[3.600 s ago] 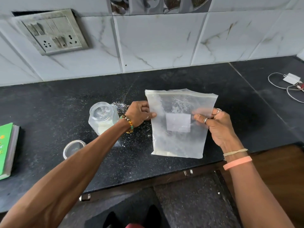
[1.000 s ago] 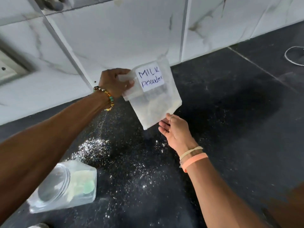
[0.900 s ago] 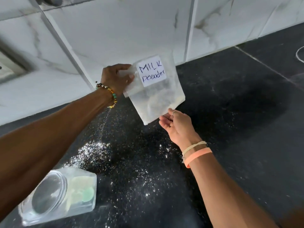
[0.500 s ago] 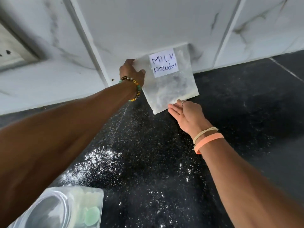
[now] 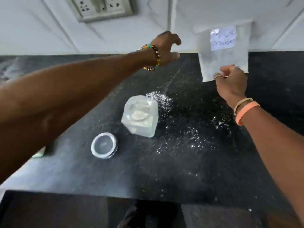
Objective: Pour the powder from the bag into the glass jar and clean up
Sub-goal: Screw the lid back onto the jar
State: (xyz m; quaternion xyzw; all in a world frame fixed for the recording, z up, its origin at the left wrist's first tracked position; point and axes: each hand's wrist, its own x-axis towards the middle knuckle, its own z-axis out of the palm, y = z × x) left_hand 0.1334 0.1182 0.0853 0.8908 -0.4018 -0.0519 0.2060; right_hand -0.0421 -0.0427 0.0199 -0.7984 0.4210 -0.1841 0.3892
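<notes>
A dark counter (image 5: 148,175) fills the middle of the frame, its front edge running across the lower part, with dim floor below. Both forearms reach in from the lower corners. Left of centre, a round clear lid (image 5: 104,145) lies flat on the counter, apart from the jar (image 5: 140,115). The jar stands open at centre, a square clear glass one with a shallow layer of pale powder at the bottom. White spilled powder (image 5: 181,129) is scattered over the counter to the right of and behind the jar; the counter on the lower left of the frame is bare.

At upper right, the right hand (image 5: 231,83) pinches the bottom edge of the bag (image 5: 223,53), fingers closed on the plastic, holding it upright in front of the tiled wall (image 5: 41,30). The bag's white label carries blue handwriting, too blurred to read. At upper centre, the left hand (image 5: 164,47) hangs over the counter with fingers loosely curled, holding nothing and apart from the bag. A socket plate (image 5: 100,7) sits on the wall at top.
</notes>
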